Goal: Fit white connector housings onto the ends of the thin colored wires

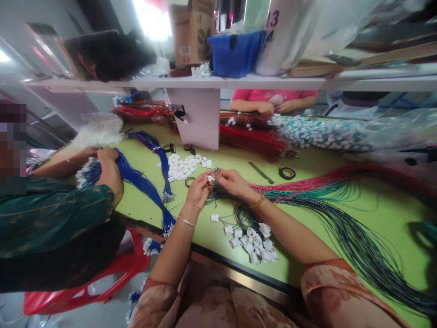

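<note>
My left hand (199,190) pinches a small white connector (210,178) between thumb and fingertips. Right beside it, my right hand (235,182) is closed on thin wires at their tips, and the fingertips of both hands nearly meet. From under my right hand a long bundle of dark, green and red wires (300,193) runs off to the right. White connectors with short coiled wires (254,243) lie in a heap below my right forearm. Beyond my left hand is a pile of white connectors (184,166). Exactly how wire and connector meet is hidden by my fingers.
A black tape roll (287,173) and a flat dark strip (260,173) lie on the green table (327,159). At left, a co-worker's hands (107,155) handle blue wires (136,177). Across the table sits another person (273,101). A shelf (191,82) with a blue bin (235,54) spans above.
</note>
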Action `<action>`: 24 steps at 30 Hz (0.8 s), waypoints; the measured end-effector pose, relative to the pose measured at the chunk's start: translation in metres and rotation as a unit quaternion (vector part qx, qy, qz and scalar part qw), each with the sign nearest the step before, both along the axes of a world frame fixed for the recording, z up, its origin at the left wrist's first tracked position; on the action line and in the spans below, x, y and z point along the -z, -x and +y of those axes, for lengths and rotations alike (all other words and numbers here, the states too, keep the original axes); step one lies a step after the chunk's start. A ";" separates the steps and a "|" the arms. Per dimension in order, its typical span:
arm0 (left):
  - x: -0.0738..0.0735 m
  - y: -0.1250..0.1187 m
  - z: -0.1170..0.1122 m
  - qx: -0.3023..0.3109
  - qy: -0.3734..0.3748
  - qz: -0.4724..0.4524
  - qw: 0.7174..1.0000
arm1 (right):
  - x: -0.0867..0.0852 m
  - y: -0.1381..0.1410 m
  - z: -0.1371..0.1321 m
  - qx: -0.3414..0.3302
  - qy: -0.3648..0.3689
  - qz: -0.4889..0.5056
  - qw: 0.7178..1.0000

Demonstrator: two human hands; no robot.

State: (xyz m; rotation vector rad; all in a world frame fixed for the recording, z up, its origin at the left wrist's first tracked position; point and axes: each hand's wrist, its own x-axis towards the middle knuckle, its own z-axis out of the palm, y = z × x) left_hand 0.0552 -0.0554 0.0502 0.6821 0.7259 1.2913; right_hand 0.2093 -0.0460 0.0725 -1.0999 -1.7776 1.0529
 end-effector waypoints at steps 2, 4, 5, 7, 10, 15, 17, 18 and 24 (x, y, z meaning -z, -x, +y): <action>0.001 0.000 0.000 -0.007 -0.005 0.024 1.000 | 0.002 0.000 0.001 -0.001 0.025 -0.002 1.000; 0.002 -0.001 0.000 -0.016 -0.016 0.046 0.999 | 0.004 -0.001 0.001 -0.007 0.049 0.003 0.999; 0.003 -0.001 0.000 -0.022 -0.020 0.053 0.998 | 0.005 -0.001 0.001 -0.008 0.057 0.007 0.998; 0.004 -0.001 0.001 -0.031 -0.024 0.062 0.997 | 0.008 -0.001 0.001 -0.004 0.065 0.011 0.998; 0.006 -0.001 0.000 -0.042 -0.026 0.089 0.995 | 0.010 -0.003 0.001 0.002 0.060 0.013 0.998; 0.008 -0.003 0.000 -0.047 -0.024 0.122 0.991 | 0.009 -0.007 0.000 0.012 0.031 -0.002 0.999; 0.007 -0.004 0.001 -0.042 -0.009 0.093 0.995 | 0.010 -0.007 0.001 0.012 0.021 -0.017 1.000; 0.007 -0.004 0.001 -0.039 -0.001 0.081 0.996 | 0.011 -0.007 0.001 0.011 0.016 -0.021 1.000; 0.007 -0.006 -0.001 -0.022 -0.007 0.100 0.995 | 0.020 -0.002 0.001 0.011 0.020 -0.003 1.000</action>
